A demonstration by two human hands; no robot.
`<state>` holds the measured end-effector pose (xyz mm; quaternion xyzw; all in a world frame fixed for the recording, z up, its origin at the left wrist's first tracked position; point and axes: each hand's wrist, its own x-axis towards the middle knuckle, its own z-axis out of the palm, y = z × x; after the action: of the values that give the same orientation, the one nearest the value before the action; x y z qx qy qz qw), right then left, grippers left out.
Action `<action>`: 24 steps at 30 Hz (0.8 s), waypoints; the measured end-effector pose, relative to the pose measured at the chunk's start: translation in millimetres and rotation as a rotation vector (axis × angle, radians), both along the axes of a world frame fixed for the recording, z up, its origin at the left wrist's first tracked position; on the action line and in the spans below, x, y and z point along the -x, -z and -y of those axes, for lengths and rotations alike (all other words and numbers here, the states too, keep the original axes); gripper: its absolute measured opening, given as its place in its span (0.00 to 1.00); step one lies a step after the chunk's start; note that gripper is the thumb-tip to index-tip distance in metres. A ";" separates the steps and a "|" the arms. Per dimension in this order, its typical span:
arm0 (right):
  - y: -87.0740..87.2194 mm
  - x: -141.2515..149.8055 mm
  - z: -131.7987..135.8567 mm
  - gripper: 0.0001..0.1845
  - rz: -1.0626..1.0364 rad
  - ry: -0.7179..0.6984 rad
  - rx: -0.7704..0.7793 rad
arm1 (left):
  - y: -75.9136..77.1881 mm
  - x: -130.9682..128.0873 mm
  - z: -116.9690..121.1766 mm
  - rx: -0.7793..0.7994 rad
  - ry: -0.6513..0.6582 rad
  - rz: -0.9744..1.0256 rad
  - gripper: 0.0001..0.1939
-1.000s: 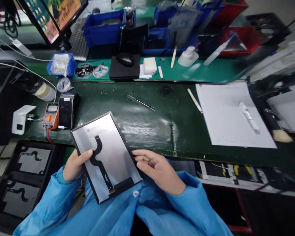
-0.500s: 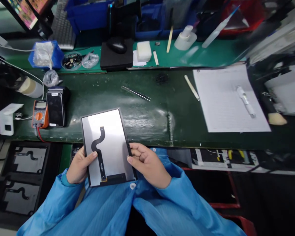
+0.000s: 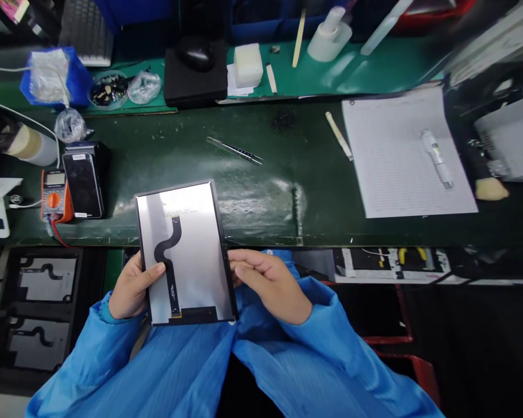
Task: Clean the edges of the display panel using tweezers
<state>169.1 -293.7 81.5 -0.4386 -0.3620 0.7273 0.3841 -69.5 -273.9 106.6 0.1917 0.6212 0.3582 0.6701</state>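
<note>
A display panel [image 3: 198, 249] is tilted toward me over the bench's front edge, its silvery back facing up. A black S-shaped flex cable [image 3: 169, 261] runs along that back, and a black strip [image 3: 198, 314] lines the bottom. My left hand [image 3: 133, 285] grips the panel's left edge, thumb on the face near the cable and the other fingers hidden behind. At the right edge is my right hand [image 3: 272, 284], fingers curled and thumb pressed against them. Its fingertips are right by the edge; whether anything is pinched there cannot be made out.
Tweezers [image 3: 235, 151] lie on the green bench [image 3: 314, 186]. Left stand a multimeter [image 3: 56, 196] and a phone [image 3: 83, 184]. Lined paper [image 3: 392, 174] bears a white pen-like tool [image 3: 436, 159]. A black tray [image 3: 81, 290] at lower left holds similar panels. A drawer [image 3: 340, 264] sits under the bench.
My right thumb has come off the panel's edge and now presses against my fingers. The left hand keeps its hold. The view has shifted, so the bench things appear higher and mostly further left.
</note>
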 end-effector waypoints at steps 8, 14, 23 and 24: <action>4.0 -1.5 1.9 0.18 -0.056 0.019 0.031 | 0.2 -5.1 -2.2 0.012 -0.012 -0.017 0.30; 1.3 -2.4 -1.0 0.16 -0.003 0.029 0.024 | -3.1 -6.8 0.7 -0.008 -0.044 -0.019 0.30; -2.6 -1.0 -3.8 0.14 0.207 0.081 -0.037 | -6.6 -7.1 3.6 -0.091 -0.002 -0.097 0.28; -3.4 -0.9 -3.9 0.15 0.229 0.078 -0.041 | -6.9 -7.8 3.6 -0.098 -0.004 -0.102 0.28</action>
<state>170.0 -289.8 85.0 -0.5246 -0.4010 0.6494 0.3773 -61.8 -277.5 113.4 0.2412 0.6365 0.3794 0.6267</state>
